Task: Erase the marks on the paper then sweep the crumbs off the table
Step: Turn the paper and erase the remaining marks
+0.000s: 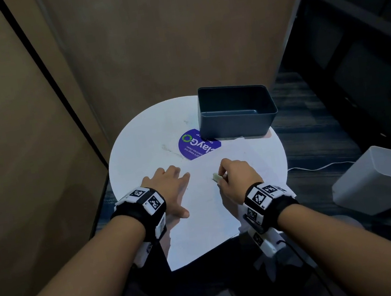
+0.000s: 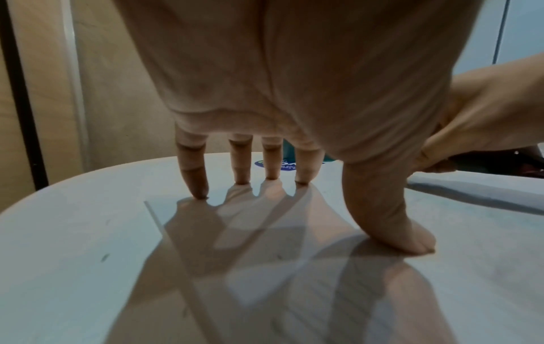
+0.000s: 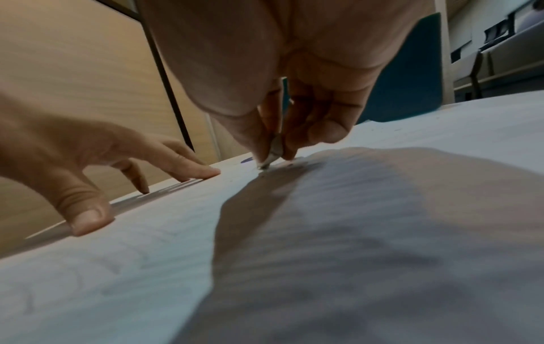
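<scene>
**Left hand pins the sheet while the right rubs with an eraser**

Head view: the paper (image 1: 205, 204) lies on the round white table (image 1: 137, 141), its near corner overhanging the edge. The left hand (image 1: 170, 189) rests on it with fingers spread and straight, grasping nothing, presumably to stop the sheet sliding under the rubbing. The right hand (image 1: 237, 177) pinches a small pale eraser (image 1: 216, 177), its tip on the sheet. A dark empty bin (image 1: 234, 111) stands at the far side, partly covering a purple sticker (image 1: 197, 147).

Left wrist view: what the head camera cannot show is that only the fingertips (image 2: 200, 193) and thumb bear down, the palm arched clear.

Right wrist view: it alone shows faint pencil marks (image 3: 123, 258) left near the camera, so erasing looks unfinished. A few dark specks beside the eraser's tip (image 3: 266, 164) may be crumbs.
</scene>
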Action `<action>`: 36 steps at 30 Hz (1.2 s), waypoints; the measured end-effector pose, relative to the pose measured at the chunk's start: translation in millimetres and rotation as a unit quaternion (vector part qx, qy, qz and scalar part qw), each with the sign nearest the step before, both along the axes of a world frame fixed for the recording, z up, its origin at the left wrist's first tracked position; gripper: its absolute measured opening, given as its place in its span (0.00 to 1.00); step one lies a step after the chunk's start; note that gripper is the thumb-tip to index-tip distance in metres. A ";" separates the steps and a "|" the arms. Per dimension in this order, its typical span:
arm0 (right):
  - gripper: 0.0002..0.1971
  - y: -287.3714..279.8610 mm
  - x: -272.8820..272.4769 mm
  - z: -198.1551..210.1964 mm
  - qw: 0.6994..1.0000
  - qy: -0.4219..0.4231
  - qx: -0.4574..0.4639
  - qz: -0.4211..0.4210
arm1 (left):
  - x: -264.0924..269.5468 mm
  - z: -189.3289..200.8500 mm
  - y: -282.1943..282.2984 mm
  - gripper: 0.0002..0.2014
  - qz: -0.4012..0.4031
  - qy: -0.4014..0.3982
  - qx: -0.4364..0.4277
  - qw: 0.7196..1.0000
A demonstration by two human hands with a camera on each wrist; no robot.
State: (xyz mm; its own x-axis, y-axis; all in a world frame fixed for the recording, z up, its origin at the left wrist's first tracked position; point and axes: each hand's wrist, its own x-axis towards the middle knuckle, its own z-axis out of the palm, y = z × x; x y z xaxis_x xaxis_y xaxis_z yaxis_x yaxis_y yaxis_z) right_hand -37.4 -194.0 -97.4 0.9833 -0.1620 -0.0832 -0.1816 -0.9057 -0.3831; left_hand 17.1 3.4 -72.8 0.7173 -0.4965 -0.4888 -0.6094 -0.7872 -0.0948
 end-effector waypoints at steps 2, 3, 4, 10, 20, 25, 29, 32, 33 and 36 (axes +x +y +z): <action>0.07 14.8 -4.2 -1.4 1.000 -0.003 0.006 0.029 | -1.4 -1.4 -2.6 0.50 0.000 -0.005 0.011 1.000; 0.06 24.8 -7.3 -2.4 0.998 0.006 0.017 0.060 | -2.4 -2.0 -2.8 0.50 0.003 -0.008 0.012 1.000; 0.05 32.9 -10.6 -2.8 0.996 0.016 0.022 0.091 | -3.1 -2.6 -2.9 0.50 0.004 -0.008 0.013 1.000; 0.04 3.0 5.8 0.1 1.000 -0.001 -0.011 -0.012 | -0.6 -2.9 -1.1 0.51 0.001 -0.001 0.013 1.000; 0.09 -52.9 6.4 24.4 0.997 -0.011 0.047 -0.059 | 20.3 10.7 14.8 0.37 -0.002 -0.018 0.016 1.000; 0.05 -69.0 -11.0 13.6 0.995 0.009 0.073 -0.074 | 13.8 2.6 5.2 0.30 0.032 0.005 -0.062 0.998; 0.03 -60.4 -17.7 7.7 0.993 0.013 0.096 -0.068 | 6.4 0.2 -2.5 0.38 0.033 -0.015 -0.030 0.999; 0.05 -50.8 -21.6 2.4 0.993 0.032 0.102 -0.056 | 2.7 1.8 -7.7 0.37 0.025 -0.010 -0.029 0.999; 0.06 -46.8 -22.5 1.1 0.993 0.036 0.104 -0.046 | 2.4 1.9 -9.6 0.38 0.023 -0.010 -0.034 0.999; 0.08 -31.5 -22.4 -1.2 0.994 0.048 0.094 0.009 | 2.9 -3.2 -14.8 0.47 0.015 0.005 -0.052 0.998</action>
